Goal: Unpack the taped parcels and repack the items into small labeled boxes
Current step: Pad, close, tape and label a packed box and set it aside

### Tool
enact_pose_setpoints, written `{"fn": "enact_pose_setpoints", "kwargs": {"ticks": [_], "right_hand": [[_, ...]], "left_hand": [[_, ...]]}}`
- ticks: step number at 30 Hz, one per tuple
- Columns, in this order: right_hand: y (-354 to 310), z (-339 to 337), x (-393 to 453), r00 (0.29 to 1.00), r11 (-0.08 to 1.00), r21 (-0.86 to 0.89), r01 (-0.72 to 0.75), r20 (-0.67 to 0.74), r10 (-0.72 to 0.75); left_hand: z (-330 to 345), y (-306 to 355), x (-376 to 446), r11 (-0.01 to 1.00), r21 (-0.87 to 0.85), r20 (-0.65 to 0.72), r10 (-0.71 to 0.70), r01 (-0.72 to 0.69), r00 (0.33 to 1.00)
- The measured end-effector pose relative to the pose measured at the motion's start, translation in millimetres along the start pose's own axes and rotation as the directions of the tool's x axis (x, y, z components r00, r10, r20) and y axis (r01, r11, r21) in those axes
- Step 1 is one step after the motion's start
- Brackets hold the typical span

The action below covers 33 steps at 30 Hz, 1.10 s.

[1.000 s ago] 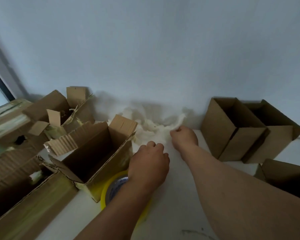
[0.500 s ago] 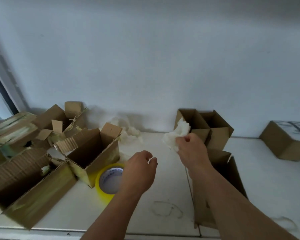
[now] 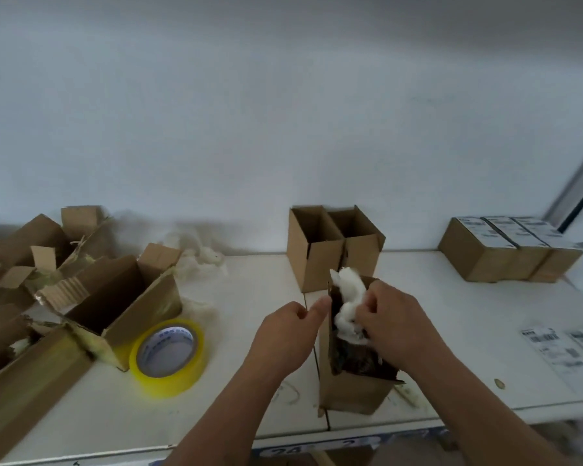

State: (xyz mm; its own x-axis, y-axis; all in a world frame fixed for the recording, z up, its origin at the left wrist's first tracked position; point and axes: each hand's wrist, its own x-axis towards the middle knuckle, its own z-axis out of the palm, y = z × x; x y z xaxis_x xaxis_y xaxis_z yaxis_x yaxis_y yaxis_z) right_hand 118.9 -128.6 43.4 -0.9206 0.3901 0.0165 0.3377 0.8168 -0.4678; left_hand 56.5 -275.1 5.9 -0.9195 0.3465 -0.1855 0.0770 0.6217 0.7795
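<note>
The right hand [image 3: 389, 322], having carried white padding [image 3: 349, 302] over, gripped it inside the small box [image 3: 350, 393]; the left hand [image 3: 288, 334] hovered loose: cushioning underway.

Both forearms are bare from the bottom edge of the picture up to the wrists, with no sleeve showing. The left hand [image 3: 283, 334] and the right hand [image 3: 396, 322] are bare too, without gloves, rings or watch.
</note>
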Motion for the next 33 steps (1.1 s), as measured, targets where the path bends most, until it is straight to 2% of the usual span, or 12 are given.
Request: {"fn": "enact_pose_setpoints", "kwargs": {"ticks": [4, 6, 9, 11, 15, 20, 25, 28, 30, 33], "right_hand": [[-9.5, 6.3, 9.7, 0.992, 0.985, -0.149, 0.083, 0.107, -0.067], [-16.9, 8.2, 13.7, 0.979, 0.964, -0.218, 0.155, 0.162, -0.12], [-23.0, 13.6, 18.9, 0.973, 0.96, -0.21, 0.184, 0.179, -0.148], [-21.1, 17.3, 20.9, 0.971, 0.95, -0.236, 0.206, 0.172, -0.168], [-7.6, 22.7, 25.3, 0.943, 0.844, -0.436, 0.312, 0.249, -0.22], [-4.6, 24.1, 34.1, 0.881, 0.775, -0.475, 0.418, 0.421, -0.217], [-0.3, 29.1, 40.3, 0.796, 0.647, -0.554, 0.524, 0.589, -0.141], [3.6, 33.9, 41.0, 0.765, 0.593, -0.568, 0.571, 0.629, -0.135], [5.0, 33.0, 42.1, 0.746, 0.65, -0.516, 0.559, 0.654, -0.123], [2.3, 19.5, 43.9, 0.712, 0.808, -0.36, 0.466, 0.694, -0.102]], "left_hand": [[6.6, -4.1, 2.1, 0.978, -0.204, 0.125, -0.027, 0.052, 0.992], [7.1, -9.3, 2.9, 0.955, -0.284, 0.111, -0.055, 0.085, 0.992], [8.2, -17.7, 2.9, 0.936, -0.333, 0.098, -0.089, 0.117, 0.991], [8.8, -21.7, 2.8, 0.925, -0.354, 0.098, -0.106, 0.134, 0.989], [9.0, -23.8, 2.1, 0.91, -0.392, 0.104, -0.103, 0.136, 0.989], [6.6, -22.9, 0.6, 0.9, -0.412, 0.124, -0.097, 0.14, 0.988], [6.8, -21.9, -0.2, 0.891, -0.43, 0.153, -0.09, 0.148, 0.984], [7.1, -19.8, 0.9, 0.879, -0.443, 0.181, -0.104, 0.175, 0.978], [5.9, -20.3, 1.1, 0.88, -0.441, 0.182, -0.104, 0.176, 0.978], [1.0, -23.2, 1.5, 0.885, -0.437, 0.176, -0.092, 0.162, 0.98]]}}
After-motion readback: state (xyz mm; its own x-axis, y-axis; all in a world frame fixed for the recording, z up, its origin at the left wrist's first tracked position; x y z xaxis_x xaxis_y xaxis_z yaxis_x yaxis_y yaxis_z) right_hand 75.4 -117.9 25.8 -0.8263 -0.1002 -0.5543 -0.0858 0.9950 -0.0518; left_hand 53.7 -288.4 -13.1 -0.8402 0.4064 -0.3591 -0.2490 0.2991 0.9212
